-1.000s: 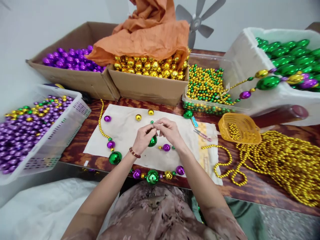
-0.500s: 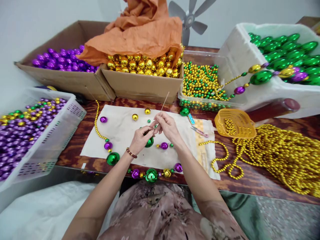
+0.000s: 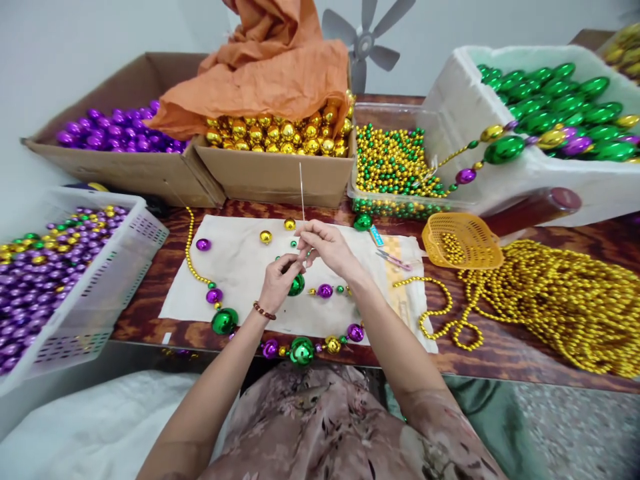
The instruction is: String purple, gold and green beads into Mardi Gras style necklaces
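Both hands meet above a white cloth [image 3: 240, 267]. My right hand [image 3: 330, 248] pinches a long thin needle [image 3: 301, 190], whose tip points up toward the cardboard box. Just below it, the fingertips of my left hand [image 3: 280, 281] are pressed together; what they hold is too small to make out. Under the hands lies a large green bead [image 3: 297, 285], with a purple bead [image 3: 325, 291] to its right. A strand with a big green bead [image 3: 302, 351] runs along the near table edge, passing under my forearms. Loose gold beads [image 3: 265, 237] lie farther back.
Boxes of purple beads [image 3: 115, 130] and gold beads [image 3: 270, 133] stand behind. A clear bin [image 3: 360, 190], white foam box [image 3: 545, 180] and orange basket [image 3: 463, 257] are rightward, near gold bead strands [image 3: 565, 307]. Scissors [image 3: 395, 260] lie on the cloth; a white crate [image 3: 135, 233] stands left.
The needle has swung from leaning right to nearly upright. My right hand has shifted slightly left, and the whole view has moved a little.
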Demonstrator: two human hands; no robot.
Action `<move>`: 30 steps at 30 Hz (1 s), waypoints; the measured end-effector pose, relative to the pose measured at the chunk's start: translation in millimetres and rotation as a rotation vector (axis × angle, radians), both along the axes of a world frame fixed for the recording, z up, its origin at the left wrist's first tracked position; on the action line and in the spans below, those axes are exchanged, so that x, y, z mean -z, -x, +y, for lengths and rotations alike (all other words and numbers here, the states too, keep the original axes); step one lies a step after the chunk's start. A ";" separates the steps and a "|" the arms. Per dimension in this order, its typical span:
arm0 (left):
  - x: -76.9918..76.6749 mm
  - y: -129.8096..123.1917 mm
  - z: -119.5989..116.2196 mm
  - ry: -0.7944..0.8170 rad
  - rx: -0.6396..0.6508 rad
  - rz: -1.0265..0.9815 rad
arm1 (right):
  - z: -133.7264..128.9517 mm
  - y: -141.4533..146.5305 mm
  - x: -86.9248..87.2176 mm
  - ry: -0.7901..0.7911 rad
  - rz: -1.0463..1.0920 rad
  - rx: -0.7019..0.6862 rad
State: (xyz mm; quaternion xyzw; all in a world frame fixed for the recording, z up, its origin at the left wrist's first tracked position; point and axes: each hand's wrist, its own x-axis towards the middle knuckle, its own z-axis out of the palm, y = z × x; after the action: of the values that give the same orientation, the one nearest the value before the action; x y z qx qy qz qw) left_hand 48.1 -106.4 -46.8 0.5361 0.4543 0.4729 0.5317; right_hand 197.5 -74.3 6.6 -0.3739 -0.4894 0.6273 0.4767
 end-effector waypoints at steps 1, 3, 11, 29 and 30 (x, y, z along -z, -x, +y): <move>-2.8 -0.3 0.3 0.005 -0.002 -0.004 | 0.5 -0.5 -2.6 0.000 -0.001 -0.003; -10.3 -2.0 0.0 0.007 -0.012 -0.009 | 2.0 -0.9 -12.9 -0.046 -0.001 0.015; -23.8 -12.7 -7.4 -0.045 -0.045 -0.046 | 1.9 -2.9 -89.1 -0.310 0.080 0.158; 46.1 -14.3 -34.3 0.176 -0.192 -0.030 | 37.2 1.1 -117.6 -0.354 0.180 0.222; 48.3 -13.8 -34.9 0.164 -0.193 0.010 | 38.6 1.4 -117.3 -0.353 0.186 0.216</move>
State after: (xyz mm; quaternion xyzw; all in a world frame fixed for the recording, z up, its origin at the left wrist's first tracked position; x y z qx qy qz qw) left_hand 61.9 -141.3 -95.1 0.4469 0.5437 0.4802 0.5236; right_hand 196.1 -35.7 124.0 -0.2756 -0.5025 0.5090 0.6422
